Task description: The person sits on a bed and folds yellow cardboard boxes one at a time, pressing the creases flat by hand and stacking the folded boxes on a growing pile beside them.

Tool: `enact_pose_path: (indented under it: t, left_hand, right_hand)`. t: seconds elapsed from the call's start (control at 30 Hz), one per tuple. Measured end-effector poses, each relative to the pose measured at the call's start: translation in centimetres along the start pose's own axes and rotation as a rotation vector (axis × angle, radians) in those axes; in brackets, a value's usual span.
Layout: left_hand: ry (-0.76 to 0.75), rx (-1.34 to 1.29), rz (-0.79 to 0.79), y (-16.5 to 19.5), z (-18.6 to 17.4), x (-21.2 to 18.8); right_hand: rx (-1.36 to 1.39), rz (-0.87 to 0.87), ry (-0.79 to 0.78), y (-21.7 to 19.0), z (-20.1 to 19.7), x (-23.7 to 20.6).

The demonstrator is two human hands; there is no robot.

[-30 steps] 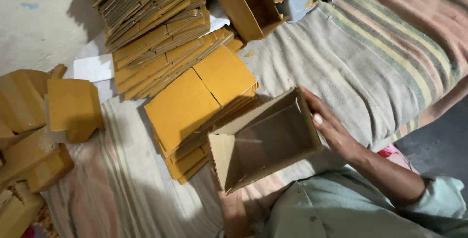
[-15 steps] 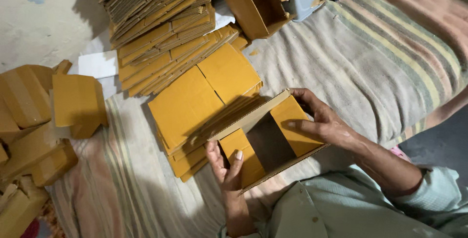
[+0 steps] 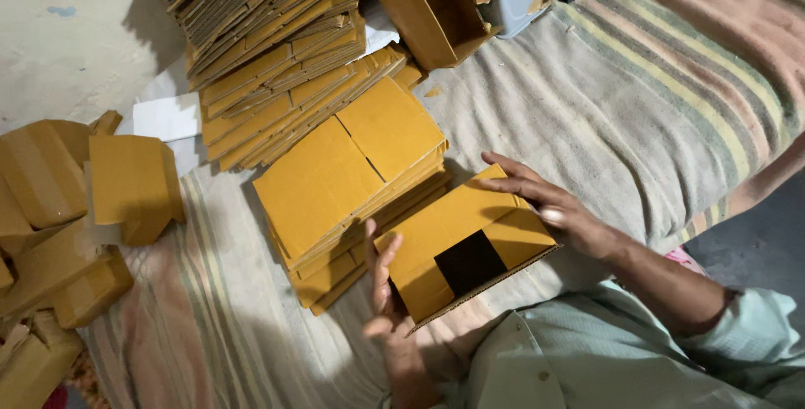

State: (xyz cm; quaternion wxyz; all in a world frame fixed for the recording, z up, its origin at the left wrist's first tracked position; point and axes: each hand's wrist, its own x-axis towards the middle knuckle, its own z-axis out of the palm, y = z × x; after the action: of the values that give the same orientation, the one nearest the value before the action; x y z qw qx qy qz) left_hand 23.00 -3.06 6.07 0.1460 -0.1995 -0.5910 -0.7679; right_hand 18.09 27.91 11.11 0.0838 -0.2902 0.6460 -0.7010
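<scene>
item: small yellow cardboard box point(image 3: 465, 245), held above the striped blanket point(image 3: 637, 116) between both hands, left hand point(image 3: 387, 292) flat and open against its near-left end, right hand point(image 3: 549, 204) spread over the far flaps pressing them inward, a dark gap unclosed; flat blanks point(image 3: 348, 166) stacked just beside.

Home packing workshop: stacked flat cartons point(image 3: 277, 57), folded boxes point(image 3: 50, 208), striped floor blanket point(image 3: 671, 82).

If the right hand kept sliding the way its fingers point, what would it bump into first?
The right hand lies on the cardboard box, fingers pointing up-left. Going straight on, it would probably first meet the stack of flat yellow cardboard sheets, though depth is hard to judge.
</scene>
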Motion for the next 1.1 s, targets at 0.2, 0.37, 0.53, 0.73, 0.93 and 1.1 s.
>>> enact_pose_path:
  t: [0.2,0.37,0.53,0.73,0.93,1.1]
  left_hand:
    - [-0.152,0.274,-0.086,3.7,0.6,0.9]
    - [-0.066,0.135,-0.204,6.4,2.6,1.5]
    - [0.1,0.251,-0.423,7.8,4.0,1.3]
    - [0.194,0.185,-0.303,6.0,5.4,1.7]
    - [0.179,0.273,-0.238,7.5,6.9,3.3]
    - [0.205,0.447,-0.479,9.0,8.8,4.6]
  right_hand:
    - [-0.219,0.004,-0.063,-1.1,-0.3,-1.0]
    - [-0.079,0.228,0.138,-2.9,2.2,-0.5]
    - [-0.231,0.227,0.225,-4.3,3.7,0.8]
    - [-0.412,0.187,0.18,-5.2,3.9,1.9]
    - [-0.519,0.095,0.106,-6.6,2.8,2.7]
    - [-1.421,0.054,0.17,-5.4,3.4,4.0]
